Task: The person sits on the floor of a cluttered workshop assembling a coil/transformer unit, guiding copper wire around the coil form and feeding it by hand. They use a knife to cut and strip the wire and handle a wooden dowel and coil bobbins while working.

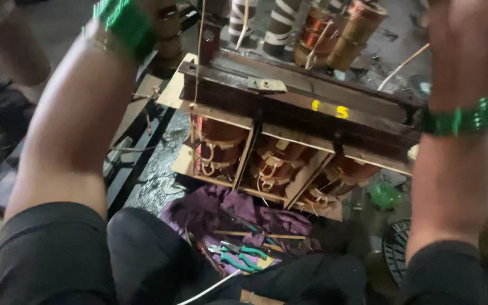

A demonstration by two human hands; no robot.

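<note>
Overhead, both hands' fingers leave view, grip untellable; transformer (289, 130) runs left-right, tilted.

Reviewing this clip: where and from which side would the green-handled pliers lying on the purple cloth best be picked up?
Probably by the two green handles of the green-handled pliers, coming from above. They lie flat on the crumpled purple cloth with the handles spread slightly and uncovered, while the metal jaws point left toward other tools. Both the left hand and the right hand are raised, away from them.

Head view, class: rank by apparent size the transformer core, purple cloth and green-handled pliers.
1. Transformer core, largest.
2. Purple cloth, partly hidden, so its full extent is unsure.
3. Green-handled pliers, smallest.
</note>
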